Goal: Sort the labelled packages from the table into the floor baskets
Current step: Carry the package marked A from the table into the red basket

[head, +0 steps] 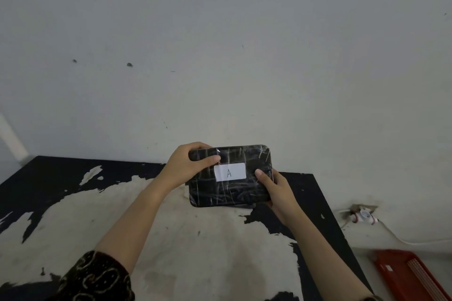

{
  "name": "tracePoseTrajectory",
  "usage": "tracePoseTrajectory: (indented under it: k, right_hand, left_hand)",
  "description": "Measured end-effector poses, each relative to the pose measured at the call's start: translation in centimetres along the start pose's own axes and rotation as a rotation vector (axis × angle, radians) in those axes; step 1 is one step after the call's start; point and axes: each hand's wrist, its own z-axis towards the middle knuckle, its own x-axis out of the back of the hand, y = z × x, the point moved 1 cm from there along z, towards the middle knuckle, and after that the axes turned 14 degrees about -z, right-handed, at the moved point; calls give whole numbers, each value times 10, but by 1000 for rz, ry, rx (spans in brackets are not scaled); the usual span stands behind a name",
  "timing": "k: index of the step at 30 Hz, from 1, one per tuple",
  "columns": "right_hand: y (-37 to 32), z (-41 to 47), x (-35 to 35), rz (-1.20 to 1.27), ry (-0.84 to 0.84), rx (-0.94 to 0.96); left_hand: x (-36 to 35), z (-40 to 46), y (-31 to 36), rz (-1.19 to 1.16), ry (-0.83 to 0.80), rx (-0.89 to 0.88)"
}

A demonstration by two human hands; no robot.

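Your left hand (188, 166) and right hand (275, 189) both clamp the black package (232, 188), label "A" (230, 172) facing you, thumbs on front, raised above the table (171, 227).

hands (188, 166) gripping package (242, 190), label A (230, 172)

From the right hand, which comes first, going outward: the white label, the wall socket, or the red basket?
From the right hand, in the head view:
1. White label, just left of the thumb, on the held package.
2. Wall socket, off to the right.
3. Red basket, lower right, on the floor.
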Motion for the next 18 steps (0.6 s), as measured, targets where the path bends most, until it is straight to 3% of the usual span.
tracePoseTrajectory:
  k: [8, 18]
  right_hand:
    - [-4, -49, -45, 103, 20, -3]
    - [2, -141, -84, 57, -217, -19]
  left_hand:
    - [9, -78, 2, -233, 209, 30]
    - [7, -245, 2, -204, 507, -94]
